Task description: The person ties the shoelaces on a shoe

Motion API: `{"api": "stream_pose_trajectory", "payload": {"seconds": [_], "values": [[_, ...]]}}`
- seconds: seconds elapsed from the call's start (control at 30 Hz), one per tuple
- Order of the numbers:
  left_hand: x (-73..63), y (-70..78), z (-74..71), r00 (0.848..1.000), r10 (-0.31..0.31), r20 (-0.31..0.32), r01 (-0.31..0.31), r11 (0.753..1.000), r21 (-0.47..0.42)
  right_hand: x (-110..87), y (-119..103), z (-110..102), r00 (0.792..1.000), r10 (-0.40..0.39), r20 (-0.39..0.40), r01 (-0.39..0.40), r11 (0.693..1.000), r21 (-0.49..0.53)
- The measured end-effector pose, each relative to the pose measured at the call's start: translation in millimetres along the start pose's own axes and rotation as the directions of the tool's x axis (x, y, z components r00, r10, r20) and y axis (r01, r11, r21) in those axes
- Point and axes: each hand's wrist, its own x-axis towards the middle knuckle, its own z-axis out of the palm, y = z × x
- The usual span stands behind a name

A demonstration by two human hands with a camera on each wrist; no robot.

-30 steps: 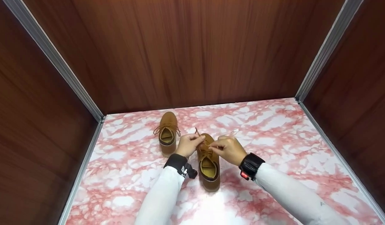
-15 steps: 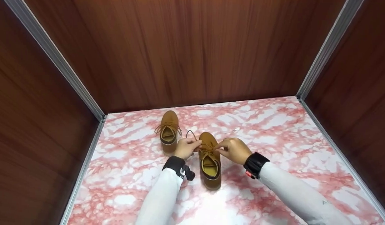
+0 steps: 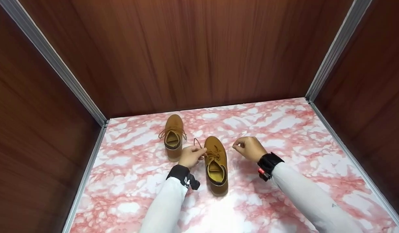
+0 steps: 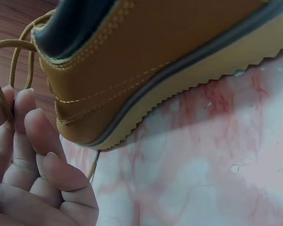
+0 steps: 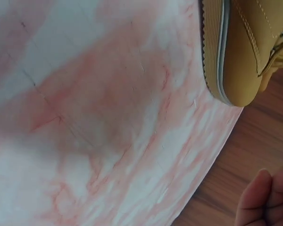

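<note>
A tan lace-up shoe [image 3: 215, 161] stands upright on the floor, toe pointing away, with a bow of laces at its front. Beside its left flank, my left hand [image 3: 190, 156] pinches a brown shoelace [image 3: 198, 142], which curls up past the fingertips. In the left wrist view, the lace [image 4: 12, 43] loops from the shoe's collar down between the thumb and forefinger of the left hand [image 4: 33, 155]. My right hand [image 3: 251, 148] hovers apart from the shoe on its right, fingers bent and nothing visible in them. The right wrist view shows only some of its fingertips [image 5: 257, 193].
A matching tan shoe [image 3: 174, 142], its laces tied in a bow, stands to the left and farther back. Brown wood-grain panels [image 3: 193, 55] enclose the pink-and-white marbled surface [image 3: 128, 191] at the back and sides, with metal strips [image 3: 329, 51] at the corners.
My right hand has let go of the lace over the shoe and drawn away to the right. The left hand has shifted slightly left, still pinching a lace. The bow now shows uncovered.
</note>
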Motion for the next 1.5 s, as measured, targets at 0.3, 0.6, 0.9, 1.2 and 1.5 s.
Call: {"api": "stream_pose_trajectory", "payload": {"seconds": [0.3, 0.6, 0.9, 1.2, 1.5], "values": [[0.6, -2.7, 0.0, 1.0, 0.004, -0.008, -0.005, 0.996, -0.086, 12.5, -3.6, 12.9, 0.994, 0.104, 0.025, -0.106, 0.99, 0.089], [1.9, -5.5, 8.3, 0.998, 0.057, -0.005, -0.057, 0.995, -0.087, 17.0, -9.8, 33.1, 0.963, 0.228, 0.146, -0.249, 0.957, 0.149], [-0.2, -14.2, 15.6, 0.999, 0.035, -0.024, -0.037, 0.996, -0.081, 15.4, -9.5, 50.9, 0.934, 0.292, 0.208, -0.331, 0.924, 0.189], [-2.4, -18.2, 20.1, 0.997, 0.059, -0.056, -0.063, 0.996, -0.07, 15.4, -8.1, 52.9, 0.922, 0.291, 0.257, -0.345, 0.917, 0.201], [-1.2, -24.0, 22.4, 0.993, 0.085, -0.081, -0.09, 0.995, -0.052, 13.5, -8.3, 54.3, 0.911, 0.284, 0.298, -0.353, 0.912, 0.211]]}}
